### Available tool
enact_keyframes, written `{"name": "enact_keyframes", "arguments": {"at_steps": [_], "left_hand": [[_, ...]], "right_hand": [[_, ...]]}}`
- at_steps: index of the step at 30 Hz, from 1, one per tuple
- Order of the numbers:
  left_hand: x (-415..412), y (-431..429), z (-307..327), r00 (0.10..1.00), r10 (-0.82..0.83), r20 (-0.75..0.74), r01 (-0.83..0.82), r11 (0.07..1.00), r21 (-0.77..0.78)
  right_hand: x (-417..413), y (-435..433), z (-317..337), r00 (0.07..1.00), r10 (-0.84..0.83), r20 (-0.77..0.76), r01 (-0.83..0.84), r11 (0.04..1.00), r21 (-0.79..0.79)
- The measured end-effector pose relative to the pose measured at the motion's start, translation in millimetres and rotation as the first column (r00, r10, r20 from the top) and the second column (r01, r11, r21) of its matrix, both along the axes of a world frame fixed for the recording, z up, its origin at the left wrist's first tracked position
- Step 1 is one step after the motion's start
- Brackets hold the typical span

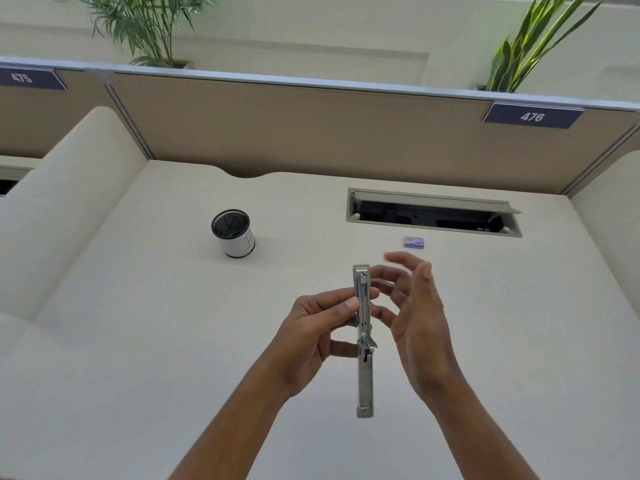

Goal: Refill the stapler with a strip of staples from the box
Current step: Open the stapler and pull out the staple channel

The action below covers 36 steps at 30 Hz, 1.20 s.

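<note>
A silver metal stapler is swung fully open into one long straight piece, held above the cream desk. My left hand pinches it near its upper half between thumb and fingers. My right hand hovers just right of the stapler, fingers spread and slightly blurred, holding nothing. A small purple staple box lies on the desk beyond my right hand, apart from both hands.
A black mesh pen cup with a white band stands at the left rear. An open cable tray slot is set into the desk behind the box. Tan partitions with number plates enclose the desk; plants rise behind them.
</note>
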State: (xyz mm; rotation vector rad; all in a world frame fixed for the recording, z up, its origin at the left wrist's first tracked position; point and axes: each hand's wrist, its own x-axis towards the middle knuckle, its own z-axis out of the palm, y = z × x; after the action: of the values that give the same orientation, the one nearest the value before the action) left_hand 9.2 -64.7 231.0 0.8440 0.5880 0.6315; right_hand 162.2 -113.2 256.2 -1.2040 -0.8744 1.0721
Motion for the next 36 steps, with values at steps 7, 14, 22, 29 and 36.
{"name": "enact_keyframes", "arguments": {"at_steps": [7, 14, 22, 29, 36], "left_hand": [[-1, 1, -1, 1.0, 0.014, 0.0, -0.014, 1.0, -0.01], [0, 0, -1, 1.0, 0.015, -0.001, -0.015, 1.0, -0.013], [1, -2, 0, 0.999, 0.051, 0.004, -0.051, 0.998, -0.02], [2, -2, -2, 0.998, 0.068, -0.019, -0.068, 0.998, 0.013], [-1, -5, 0, 0.997, 0.066, -0.03, -0.064, 0.995, 0.081]], "right_hand": [[-1, 0, -4, 0.999, -0.032, 0.033, 0.032, 0.999, 0.007], [-1, -3, -3, 0.991, -0.001, 0.135, -0.004, 0.999, 0.033], [1, -7, 1, 0.792, -0.171, 0.586, 0.043, 0.973, 0.226], [0, -9, 6, 0.656, -0.235, 0.717, 0.037, 0.959, 0.281], [-7, -10, 19, 0.598, -0.208, 0.774, 0.039, 0.972, 0.231]]}}
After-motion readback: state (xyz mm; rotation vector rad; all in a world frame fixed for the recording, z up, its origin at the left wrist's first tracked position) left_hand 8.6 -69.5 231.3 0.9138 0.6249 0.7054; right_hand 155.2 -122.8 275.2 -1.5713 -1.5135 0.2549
